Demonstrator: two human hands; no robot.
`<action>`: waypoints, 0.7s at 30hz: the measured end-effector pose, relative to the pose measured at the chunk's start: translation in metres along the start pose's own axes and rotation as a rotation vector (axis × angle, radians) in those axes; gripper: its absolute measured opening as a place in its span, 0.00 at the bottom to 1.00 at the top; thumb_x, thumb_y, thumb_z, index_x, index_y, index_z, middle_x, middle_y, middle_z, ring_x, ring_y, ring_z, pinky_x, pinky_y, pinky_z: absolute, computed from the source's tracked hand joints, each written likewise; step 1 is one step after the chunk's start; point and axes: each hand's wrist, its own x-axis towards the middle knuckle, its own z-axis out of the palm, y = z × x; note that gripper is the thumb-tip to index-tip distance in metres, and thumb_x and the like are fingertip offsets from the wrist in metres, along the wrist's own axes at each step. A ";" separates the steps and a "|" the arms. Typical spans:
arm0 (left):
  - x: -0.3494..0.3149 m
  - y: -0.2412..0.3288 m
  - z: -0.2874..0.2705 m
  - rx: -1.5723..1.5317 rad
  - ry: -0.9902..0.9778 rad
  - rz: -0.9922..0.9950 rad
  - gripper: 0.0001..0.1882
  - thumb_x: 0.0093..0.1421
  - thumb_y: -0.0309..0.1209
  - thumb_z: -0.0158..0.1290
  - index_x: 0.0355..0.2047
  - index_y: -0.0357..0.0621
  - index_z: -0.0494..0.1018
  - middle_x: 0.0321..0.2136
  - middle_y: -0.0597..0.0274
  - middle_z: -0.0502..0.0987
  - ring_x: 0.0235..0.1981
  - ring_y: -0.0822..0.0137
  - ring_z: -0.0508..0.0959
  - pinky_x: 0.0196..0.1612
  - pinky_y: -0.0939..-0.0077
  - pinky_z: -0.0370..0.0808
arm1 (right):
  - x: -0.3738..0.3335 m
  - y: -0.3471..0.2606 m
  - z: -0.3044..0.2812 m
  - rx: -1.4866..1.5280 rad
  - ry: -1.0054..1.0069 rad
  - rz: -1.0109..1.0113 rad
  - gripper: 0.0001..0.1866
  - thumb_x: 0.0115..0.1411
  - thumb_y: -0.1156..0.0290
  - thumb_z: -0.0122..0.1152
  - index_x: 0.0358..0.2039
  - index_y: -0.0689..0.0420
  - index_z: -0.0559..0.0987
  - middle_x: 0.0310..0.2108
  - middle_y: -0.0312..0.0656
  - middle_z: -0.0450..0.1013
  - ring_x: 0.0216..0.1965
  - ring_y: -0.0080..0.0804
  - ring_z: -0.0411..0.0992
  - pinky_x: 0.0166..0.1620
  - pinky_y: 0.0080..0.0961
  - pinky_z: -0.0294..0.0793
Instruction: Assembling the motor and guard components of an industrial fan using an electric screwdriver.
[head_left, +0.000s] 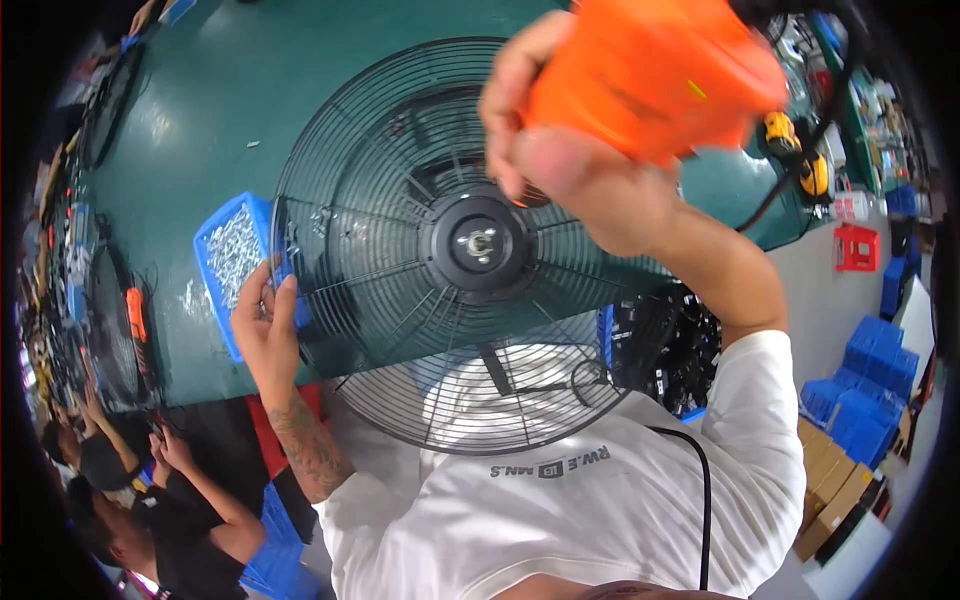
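Note:
A round black wire fan guard [375, 268] lies partly on the green table and reaches over its near edge in front of me. In its middle sits a dark hub with a shiny metal centre [480, 245]. My left hand [268, 330] is closed on the guard's left rim, beside a blue tray [212, 283] of small silvery screws [236, 255]. Above the guard's upper right, my right hand [590, 180] grips an orange power tool [655, 80], smeared by motion. Its working end is hidden, and a dark cable runs by it.
Yellow-and-black power tools [815, 175] lie at the table's right end. Under the near edge, a blue crate [665, 350] holds black parts. An orange-handled tool [136, 315] is on the left. Co-workers [150, 520] sit lower left. Blue bins [865, 370] and cardboard boxes [830, 470] stand right.

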 end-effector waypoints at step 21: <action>-0.005 -0.015 0.009 -0.060 0.122 0.142 0.18 0.56 0.19 0.59 0.48 0.33 0.79 0.22 0.71 0.60 0.22 0.77 0.56 0.26 0.76 0.53 | 0.002 0.003 0.004 0.173 0.014 0.099 0.36 0.55 0.32 0.62 0.41 0.55 0.68 0.29 0.38 0.67 0.22 0.27 0.69 0.31 0.27 0.69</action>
